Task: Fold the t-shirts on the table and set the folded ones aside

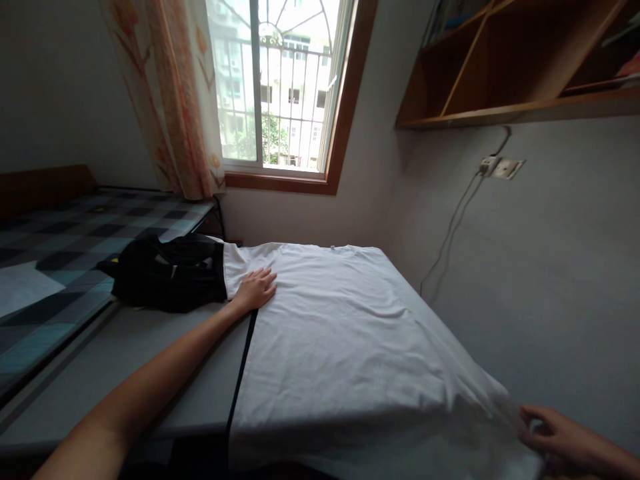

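A white T-shirt (340, 333) lies spread over the table, its lower end hanging past the near edge. My left hand (256, 289) rests flat on the shirt near its left sleeve, fingers stretched out. At the lower right, my right hand (555, 433) is closed in a pinch on the shirt's near right corner, which is pulled out toward the wall. Some blur covers that corner. A black garment (170, 272) lies in a heap beside the white sleeve, left of my left hand.
The pale tabletop (135, 373) shows at left. Beyond it is a bed with a checked cover (125, 217) and a white sheet (25, 287). A curtain (175, 100) hangs by the barred window (285, 87). Wooden shelves (500, 107) and a socket with cables (500, 167) are on the right wall.
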The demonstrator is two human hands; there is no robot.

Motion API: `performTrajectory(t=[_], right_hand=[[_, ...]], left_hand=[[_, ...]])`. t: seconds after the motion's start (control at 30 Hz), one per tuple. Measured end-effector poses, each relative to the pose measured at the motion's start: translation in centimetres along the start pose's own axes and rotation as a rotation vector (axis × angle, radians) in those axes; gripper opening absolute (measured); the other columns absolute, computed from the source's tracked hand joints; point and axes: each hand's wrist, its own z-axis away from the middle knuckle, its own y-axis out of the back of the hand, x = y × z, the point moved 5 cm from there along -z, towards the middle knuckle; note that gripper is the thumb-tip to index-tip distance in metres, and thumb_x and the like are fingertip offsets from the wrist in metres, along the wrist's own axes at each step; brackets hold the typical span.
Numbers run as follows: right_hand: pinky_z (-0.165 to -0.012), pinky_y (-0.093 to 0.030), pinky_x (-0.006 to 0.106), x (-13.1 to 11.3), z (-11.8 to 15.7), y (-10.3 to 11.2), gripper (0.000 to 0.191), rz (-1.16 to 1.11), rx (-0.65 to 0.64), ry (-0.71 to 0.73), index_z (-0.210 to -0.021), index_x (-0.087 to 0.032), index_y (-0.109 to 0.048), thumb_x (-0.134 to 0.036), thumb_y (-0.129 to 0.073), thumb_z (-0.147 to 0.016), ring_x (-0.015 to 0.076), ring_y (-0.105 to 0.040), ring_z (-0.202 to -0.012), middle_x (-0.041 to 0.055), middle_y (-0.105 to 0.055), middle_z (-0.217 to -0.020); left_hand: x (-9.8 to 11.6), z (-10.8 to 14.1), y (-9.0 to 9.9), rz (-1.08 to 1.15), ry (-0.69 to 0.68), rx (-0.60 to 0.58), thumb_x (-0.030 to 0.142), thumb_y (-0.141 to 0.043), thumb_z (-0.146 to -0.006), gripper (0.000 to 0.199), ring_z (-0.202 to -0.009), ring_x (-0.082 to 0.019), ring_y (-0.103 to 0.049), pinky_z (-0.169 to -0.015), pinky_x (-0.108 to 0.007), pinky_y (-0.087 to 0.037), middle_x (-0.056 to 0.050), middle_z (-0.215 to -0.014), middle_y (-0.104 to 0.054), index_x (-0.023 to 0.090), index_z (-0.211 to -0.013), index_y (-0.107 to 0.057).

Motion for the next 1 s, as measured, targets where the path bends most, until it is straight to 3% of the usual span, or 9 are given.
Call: performTrajectory(t=[0.07,0.1,0.23,0.3,0.47,0.63,0.77,0.87,1.0], right_hand=[[-0.052,-0.04,0.04,-0.6,-1.1,0.0,0.026,0.049,-0.193,-0.018,-0.05,-0.033,-0.049,-0.046,-0.066,-0.035,0.0191,-0.056,-0.04,0.0168,-0.062,-0.058],[-0.055,-0.042,0.04,-1.8,-1.7,0.7,0.023,0.073,-0.194,0.035,-0.051,-0.033,-0.051,-0.047,-0.065,-0.039,0.0195,-0.058,-0.045,0.018,-0.063,-0.06],[-0.069,-0.047,0.042,-11.2,-3.1,4.5,0.015,0.227,0.248,0.31,-0.069,-0.03,-0.062,-0.042,-0.056,-0.061,0.0265,-0.067,-0.069,0.0224,-0.071,-0.081],[-0.072,-0.049,0.039,-17.1,-2.9,3.9,0.021,0.245,0.282,0.427,-0.082,-0.027,-0.065,-0.04,-0.05,-0.075,0.0278,-0.069,-0.079,0.0177,-0.074,-0.091],[-0.076,-0.05,0.027,-30.9,-2.2,-3.0,0.023,0.207,0.149,0.672,-0.093,-0.018,-0.069,-0.029,-0.05,-0.085,0.0201,-0.069,-0.083,0.0091,-0.074,-0.092],[-0.082,-0.049,0.025,-40.3,-2.6,-11.3,0.027,0.104,0.091,0.777,-0.106,-0.017,-0.07,-0.025,-0.049,-0.09,0.0182,-0.068,-0.092,0.0081,-0.073,-0.102],[-0.097,-0.044,0.031,-43.3,-3.0,-15.6,0.039,0.118,0.221,0.725,-0.125,-0.018,-0.063,-0.036,-0.048,-0.094,0.0228,-0.059,-0.115,0.0111,-0.064,-0.127],[-0.101,-0.041,0.037,-43.1,-3.4,-17.5,0.039,0.181,0.295,0.728,-0.125,-0.022,-0.064,-0.039,-0.048,-0.094,0.0261,-0.052,-0.123,0.0105,-0.058,-0.135],[-0.103,-0.04,0.038,-42.0,-4.4,-18.1,0.034,0.161,0.284,0.835,-0.12,-0.022,-0.067,-0.034,-0.052,-0.092,0.0254,-0.052,-0.124,0.0103,-0.058,-0.136]], left_hand=[[0.0,0.0,0.0,-0.002,0.006,-0.001,0.038,-0.043,-0.094,0.044,-0.138,-0.026,-0.042,-0.113,-0.042,-0.031,-0.006,-0.147,-0.05,0.025,-0.133,-0.059],[0.0,0.0,0.1,-0.002,0.01,-0.002,0.038,-0.044,-0.094,0.043,-0.138,-0.026,-0.042,-0.113,-0.042,-0.031,-0.005,-0.147,-0.05,0.026,-0.133,-0.059],[0.1,0.0,0.0,0.021,0.019,-0.004,0.037,-0.045,-0.093,0.043,-0.138,-0.027,-0.042,-0.113,-0.043,-0.031,-0.005,-0.148,-0.05,0.027,-0.133,-0.059],[0.0,0.0,-0.1,0.024,0.019,-0.004,0.037,-0.045,-0.093,0.044,-0.138,-0.028,-0.042,-0.114,-0.045,-0.03,-0.006,-0.148,-0.05,0.027,-0.133,-0.059],[0.0,-0.1,-0.3,-0.019,0.013,-0.018,0.038,-0.042,-0.094,0.046,-0.14,-0.027,-0.04,-0.114,-0.044,-0.029,-0.006,-0.15,-0.047,0.026,-0.136,-0.056],[0.0,0.1,-0.1,-0.026,0.057,0.019,0.042,-0.04,-0.096,0.045,-0.138,-0.024,-0.042,-0.114,-0.04,-0.03,-0.006,-0.149,-0.048,0.027,-0.136,-0.055],[-1.1,0.3,0.8,-0.046,0.205,0.09,0.051,-0.032,-0.099,0.052,-0.137,-0.027,-0.043,-0.113,-0.043,-0.03,-0.012,-0.145,-0.052,0.022,-0.136,-0.055],[-2.4,0.3,1.2,-0.032,0.263,0.065,0.053,-0.026,-0.1,0.057,-0.138,-0.029,-0.041,-0.114,-0.045,-0.028,-0.016,-0.141,-0.054,0.019,-0.127,-0.063],[-3.9,0.4,1.8,0.017,0.308,0.074,0.051,-0.027,-0.1,0.056,-0.137,-0.028,-0.043,-0.114,-0.044,-0.03,-0.017,-0.14,-0.055,0.016,-0.118,-0.067]])
